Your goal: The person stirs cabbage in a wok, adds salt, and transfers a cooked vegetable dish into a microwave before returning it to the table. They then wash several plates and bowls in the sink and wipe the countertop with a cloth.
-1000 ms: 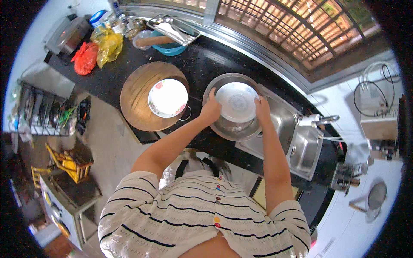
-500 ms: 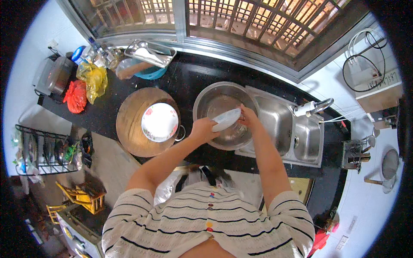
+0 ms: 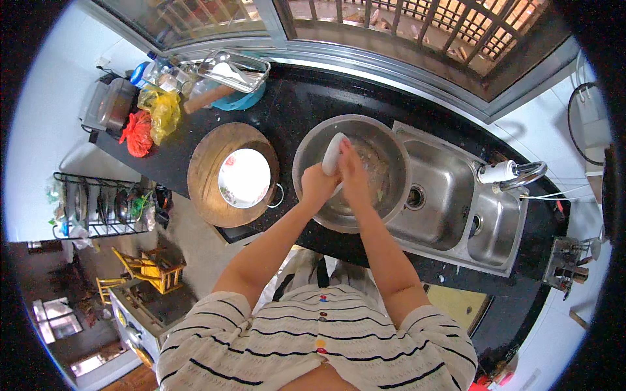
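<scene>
- Progress check, reading the metal basin (image 3: 306, 146) as a clock face with twelve toward the window: looks like mid-job to me, since the white bowl (image 3: 331, 154) is up in the hands and not set down yet.
- That bowl's over the basin, a bit toward eleven o'clock from its middle, tipped nearly edge-on with its far end pointing roughly at twelve.
- Left grip (image 3: 319, 185) is clenched on the near end of it. Right grip (image 3: 353, 172) is up against its right side, fingers along the face, but I honestly can't tell if they wrap round or just press.
- Done, maybe: the flowered bowl (image 3: 244, 178) sits on the round wooden board (image 3: 207, 173) at nine o'clock, neither hand touching it. Can't say if it's been dealt with or is waiting.
- Left to do, I'd guess: finish up with the bowl in hand. Basin bottom has wet-looking brownish patches and pale flecks, depth unclear.
- Steel sink (image 3: 440, 218) is just beside the basin at three to four o'clock, tap (image 3: 523, 173) past it at three. Can't make out any water running.
</scene>
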Demonstrator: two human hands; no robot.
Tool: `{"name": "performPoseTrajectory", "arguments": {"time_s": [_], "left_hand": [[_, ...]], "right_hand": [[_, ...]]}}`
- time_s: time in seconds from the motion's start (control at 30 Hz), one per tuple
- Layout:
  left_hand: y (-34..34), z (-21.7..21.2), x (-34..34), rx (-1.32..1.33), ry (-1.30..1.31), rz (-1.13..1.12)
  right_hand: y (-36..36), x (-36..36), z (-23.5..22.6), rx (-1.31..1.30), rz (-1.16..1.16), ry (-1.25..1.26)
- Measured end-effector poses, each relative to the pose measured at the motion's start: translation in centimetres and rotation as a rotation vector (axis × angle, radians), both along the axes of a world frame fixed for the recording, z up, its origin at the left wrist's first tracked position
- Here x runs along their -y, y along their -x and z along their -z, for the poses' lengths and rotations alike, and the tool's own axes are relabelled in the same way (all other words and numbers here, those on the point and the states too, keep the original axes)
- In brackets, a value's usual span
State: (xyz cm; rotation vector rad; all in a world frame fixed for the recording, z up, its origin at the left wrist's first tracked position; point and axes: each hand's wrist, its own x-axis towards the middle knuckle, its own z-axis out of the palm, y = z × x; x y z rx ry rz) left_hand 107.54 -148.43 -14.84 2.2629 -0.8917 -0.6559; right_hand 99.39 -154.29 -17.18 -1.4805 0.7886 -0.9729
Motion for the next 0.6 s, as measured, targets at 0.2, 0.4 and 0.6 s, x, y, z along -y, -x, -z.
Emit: {"name": "performPoseTrajectory", "arguments": {"time_s": [0.2, 0.4, 0.6], "left_hand": [[1.7, 1.8, -0.1, 0.077, 0.178, 0.250], [0.2, -1.5, -0.4, -0.226, 0.188, 0.063], [-1.3, -0.8, -0.1, -0.498, 0.186, 0.054]], "right_hand": [[-0.2, 6.4, 1.5, -0.434, -0.082, 0.087], [0.5, 6.3, 2.3, -0.404, -0.010, 0.456], [2.9, 8.1, 1.4, -0.548, -0.118, 0.305]]}}
